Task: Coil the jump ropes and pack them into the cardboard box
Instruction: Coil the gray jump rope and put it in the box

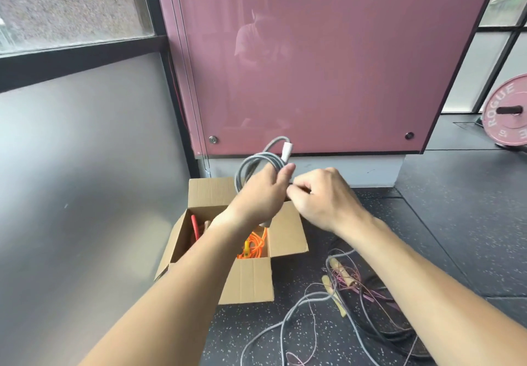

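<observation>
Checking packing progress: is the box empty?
No, an orange rope already lies inside the box.

Two hands [263,191] [322,197], one cardboard box [248,280], one weight plate [506,100]

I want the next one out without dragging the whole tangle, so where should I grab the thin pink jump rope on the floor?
Grip its tan handle at the tangle's edge, coming from above on the cardboard box side. It looks rigid and lies on top, while the pink cord weaves through the black rope and grey rope.
</observation>
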`<state>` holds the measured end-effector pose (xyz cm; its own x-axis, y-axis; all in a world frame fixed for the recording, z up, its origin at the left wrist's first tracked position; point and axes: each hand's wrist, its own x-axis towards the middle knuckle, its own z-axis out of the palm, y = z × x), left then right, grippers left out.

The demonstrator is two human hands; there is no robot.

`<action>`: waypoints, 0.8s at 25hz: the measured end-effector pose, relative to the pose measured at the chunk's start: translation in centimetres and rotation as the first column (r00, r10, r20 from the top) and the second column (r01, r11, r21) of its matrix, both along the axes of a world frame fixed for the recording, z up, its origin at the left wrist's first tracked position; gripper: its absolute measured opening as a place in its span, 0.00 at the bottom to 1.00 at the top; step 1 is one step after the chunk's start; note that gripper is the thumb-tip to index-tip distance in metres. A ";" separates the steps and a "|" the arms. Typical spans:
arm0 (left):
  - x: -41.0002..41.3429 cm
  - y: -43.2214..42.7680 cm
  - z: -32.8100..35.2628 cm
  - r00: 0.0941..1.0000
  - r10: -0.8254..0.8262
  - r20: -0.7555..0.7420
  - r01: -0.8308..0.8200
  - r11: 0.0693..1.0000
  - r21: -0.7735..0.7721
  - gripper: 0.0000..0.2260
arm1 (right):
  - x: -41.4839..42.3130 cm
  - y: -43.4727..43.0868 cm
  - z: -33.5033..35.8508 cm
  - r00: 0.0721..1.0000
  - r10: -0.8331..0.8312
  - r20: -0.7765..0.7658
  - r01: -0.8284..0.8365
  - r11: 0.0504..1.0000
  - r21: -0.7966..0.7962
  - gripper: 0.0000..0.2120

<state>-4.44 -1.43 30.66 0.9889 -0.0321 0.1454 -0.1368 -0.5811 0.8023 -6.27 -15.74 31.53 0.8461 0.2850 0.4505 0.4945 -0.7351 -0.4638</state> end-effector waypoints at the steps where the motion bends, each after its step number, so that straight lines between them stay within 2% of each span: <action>1: 0.1 -0.4 0.2 0.995 -0.036 -0.092 0.036 0.999 0.000 0.20 | 0.0 -0.3 0.1 0.998 -0.025 0.057 0.024 1.000 0.012 0.22; 3: -0.1 -1.0 0.8 0.934 -0.131 -0.332 0.119 0.991 -0.055 0.25 | 0.3 -1.1 0.4 0.982 -0.100 0.160 0.094 0.995 0.046 0.22; 5: -1.2 -1.1 1.4 0.784 -0.306 -0.539 0.243 0.952 -0.187 0.31 | 0.9 -2.3 0.8 0.952 -0.212 0.220 0.182 0.972 0.147 0.24; 6: -2.0 -1.1 1.8 0.697 -0.418 -0.582 0.288 0.907 -0.307 0.31 | 1.2 -3.0 1.1 0.941 -0.262 0.215 0.217 0.953 0.211 0.26; 8: -2.9 -0.6 2.6 0.586 -0.604 -0.540 0.329 0.787 -0.522 0.28 | 1.6 -3.9 1.1 0.936 -0.326 0.133 0.273 0.910 0.312 0.29; 10: -2.9 0.2 3.1 0.550 -0.717 -0.429 0.332 0.658 -0.676 0.25 | 2.3 -3.8 0.5 0.929 -0.367 -0.054 0.359 0.852 0.381 0.29; 11: -2.7 0.6 3.1 0.553 -0.748 -0.366 0.310 0.593 -0.743 0.24 | 2.6 -3.3 0.1 0.921 -0.341 -0.187 0.389 0.829 0.403 0.28; 13: -2.2 1.1 3.0 0.602 -0.762 -0.239 0.231 0.452 -0.861 0.22 | 2.8 -2.0 -1.1 0.903 -0.172 -0.394 0.348 0.830 0.435 0.30; 16: -1.6 1.8 2.9 0.722 -0.691 -0.023 0.109 0.147 -0.983 0.21 | 2.0 0.3 -3.2 0.842 -0.068 -0.535 0.238 0.937 0.256 0.29; 18: -0.9 2.2 3.0 0.836 -0.537 0.114 0.096 -0.061 -0.993 0.18 | 1.1 1.8 -4.2 0.782 -0.030 -0.622 0.190 0.963 0.193 0.28; 19: -0.4 2.2 3.0 0.896 -0.420 0.143 0.109 -0.104 -0.989 0.17 | 0.6 2.4 -4.5 0.750 -0.001 -0.661 0.171 0.966 0.193 0.28; 20: 0.1 2.2 2.6 0.947 -0.288 0.144 0.125 -0.081 -0.989 0.16 | 0.1 3.0 -4.6 0.728 0.028 -0.685 0.141 0.971 0.191 0.27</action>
<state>-4.35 0.79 33.29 0.9753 -0.1437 0.1680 0.0356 0.8521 0.5222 -6.18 -12.72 26.98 0.9584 0.1948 -0.2084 -0.0550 -0.5907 -0.8050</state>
